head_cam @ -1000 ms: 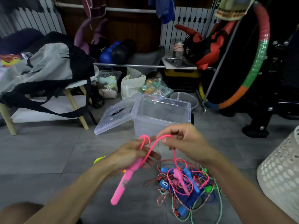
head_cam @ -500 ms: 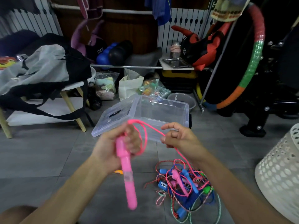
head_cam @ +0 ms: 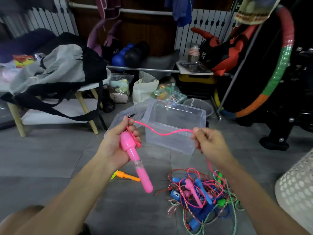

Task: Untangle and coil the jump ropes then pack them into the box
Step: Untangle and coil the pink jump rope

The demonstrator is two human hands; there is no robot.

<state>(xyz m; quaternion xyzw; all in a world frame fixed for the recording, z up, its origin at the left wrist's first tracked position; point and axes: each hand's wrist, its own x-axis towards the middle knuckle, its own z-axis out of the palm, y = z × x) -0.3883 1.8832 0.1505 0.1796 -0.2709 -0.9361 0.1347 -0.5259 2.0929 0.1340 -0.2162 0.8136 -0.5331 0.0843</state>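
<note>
My left hand [head_cam: 116, 144] grips a pink jump rope handle [head_cam: 135, 160] together with a few loops of its pink cord. From there the pink cord [head_cam: 162, 132] runs right to my right hand [head_cam: 210, 143], which pinches it, then drops to the tangled pile of jump ropes [head_cam: 203, 197] on the floor. The pile holds blue, pink and green handles with striped and coloured cords. Behind my hands stands the clear plastic box [head_cam: 176, 126], open, its lid [head_cam: 128, 114] leaning at its left.
An orange and yellow handle [head_cam: 126, 175] lies on the grey tile floor left of the pile. A white perforated basket [head_cam: 298, 189] stands at the right. A low white table with a grey bag [head_cam: 55, 68] is at the left; gym gear and a hoop [head_cam: 277, 68] crowd the back.
My hands have moved apart, stretching the pink cord between them. The handle has turned in my left hand and now points down and to the right.
</note>
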